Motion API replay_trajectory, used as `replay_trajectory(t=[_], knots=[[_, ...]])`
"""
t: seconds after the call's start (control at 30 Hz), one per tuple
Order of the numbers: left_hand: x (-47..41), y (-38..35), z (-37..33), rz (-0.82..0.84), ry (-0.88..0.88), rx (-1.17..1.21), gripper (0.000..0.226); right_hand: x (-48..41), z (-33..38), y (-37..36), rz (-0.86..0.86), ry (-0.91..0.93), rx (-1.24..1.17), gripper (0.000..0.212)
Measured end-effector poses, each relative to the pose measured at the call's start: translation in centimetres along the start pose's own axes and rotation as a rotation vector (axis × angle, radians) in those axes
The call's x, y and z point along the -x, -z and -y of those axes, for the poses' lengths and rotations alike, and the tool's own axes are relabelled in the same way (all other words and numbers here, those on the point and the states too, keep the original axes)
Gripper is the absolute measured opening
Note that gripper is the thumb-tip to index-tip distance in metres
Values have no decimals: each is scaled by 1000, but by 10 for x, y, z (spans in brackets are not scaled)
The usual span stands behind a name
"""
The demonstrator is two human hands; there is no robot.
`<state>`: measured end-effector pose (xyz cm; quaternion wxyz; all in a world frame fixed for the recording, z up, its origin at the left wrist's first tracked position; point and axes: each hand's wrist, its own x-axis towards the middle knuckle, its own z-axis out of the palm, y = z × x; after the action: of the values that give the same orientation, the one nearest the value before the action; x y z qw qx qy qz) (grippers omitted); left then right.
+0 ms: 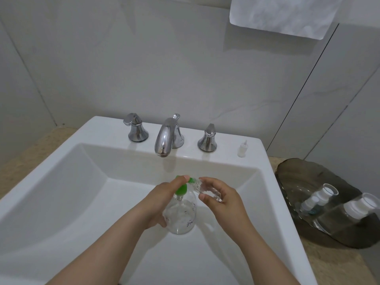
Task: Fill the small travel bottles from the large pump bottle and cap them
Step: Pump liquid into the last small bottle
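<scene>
Glossy white basin [61, 182], left hand [162, 202] gripping rounded clear pump bottle [181, 221], right hand [224, 200] pinching small clear bottle [208, 189]

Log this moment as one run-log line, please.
phase: filling | left hand: grips pump bottle, finger on green pump | right hand: holds travel bottle at green pump | white cap: on sink ledge

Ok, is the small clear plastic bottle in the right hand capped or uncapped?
Uncapped: the small clear bottle holds its bare neck to the green pump nozzle; a small white cap stands on the sink ledge.
</scene>
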<state>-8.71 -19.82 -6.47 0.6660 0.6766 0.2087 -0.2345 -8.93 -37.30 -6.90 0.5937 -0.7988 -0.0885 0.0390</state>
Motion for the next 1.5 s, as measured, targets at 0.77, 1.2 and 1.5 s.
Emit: replay_trajectory(t=[0.77,1.2,1.5], knots=[[2,3,-1,34,-26,23,82,-1,-1,-1,-5,-1,-1,35],[5,2,-1,53,1,39,103,-1,3,0,-32,28,-23,33],[4,1,-2,52,-11,23,101,0,2,0,-40,32,-36,33]])
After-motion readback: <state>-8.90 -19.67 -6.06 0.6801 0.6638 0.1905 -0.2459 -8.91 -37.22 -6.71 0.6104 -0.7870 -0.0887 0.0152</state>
